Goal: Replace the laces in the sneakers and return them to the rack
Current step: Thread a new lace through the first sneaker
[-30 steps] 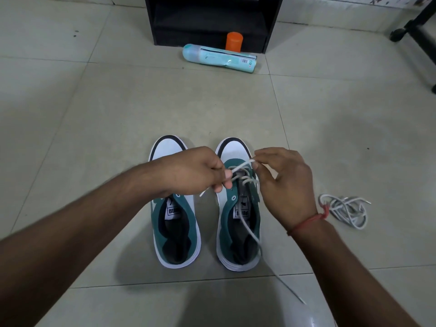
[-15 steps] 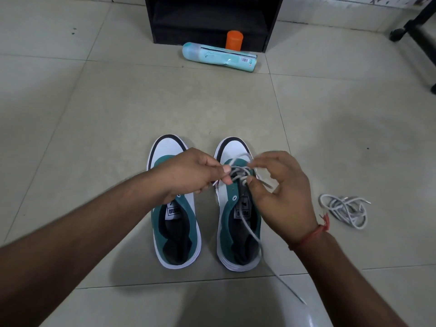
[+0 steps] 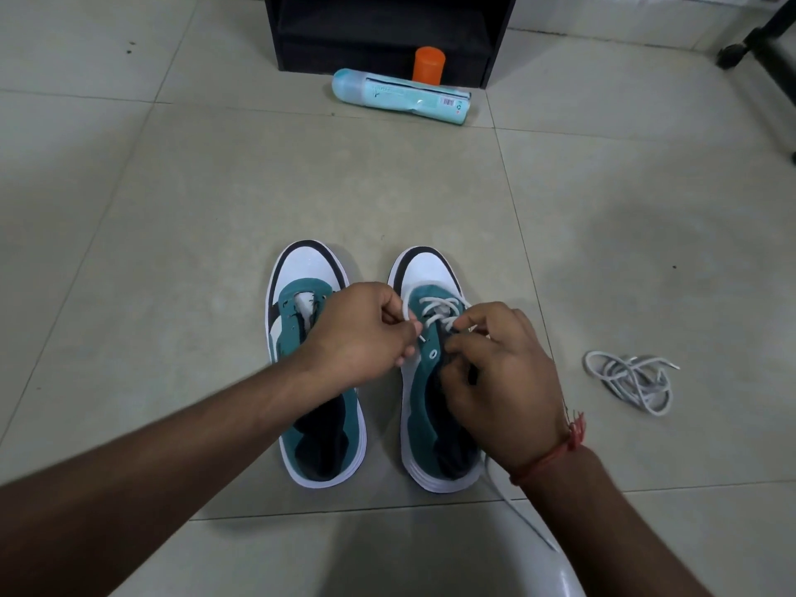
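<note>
Two teal and white sneakers stand side by side on the tiled floor, toes pointing away from me. The left sneaker (image 3: pixel 312 277) has bare eyelets. The right sneaker (image 3: pixel 426 269) carries a white lace (image 3: pixel 439 304) crossed through its front eyelets. My left hand (image 3: pixel 362 333) pinches one lace end beside the shoe's left eyelet row. My right hand (image 3: pixel 495 377) covers the shoe's tongue, its fingers curled on the lace there. The lace's other end (image 3: pixel 517 510) trails past the heel onto the floor.
A loose bundle of grey-white laces (image 3: pixel 633 379) lies on the floor to the right. The black rack (image 3: pixel 387 28) stands at the back, with a light blue bottle (image 3: pixel 400 96) lying before it and an orange cap (image 3: pixel 427 64) behind that. A dark furniture leg (image 3: pixel 766 53) is at far right.
My right hand has dropped from above the lacing down onto the shoe's tongue. My left hand stayed by the left eyelets, still pinching the lace end.
</note>
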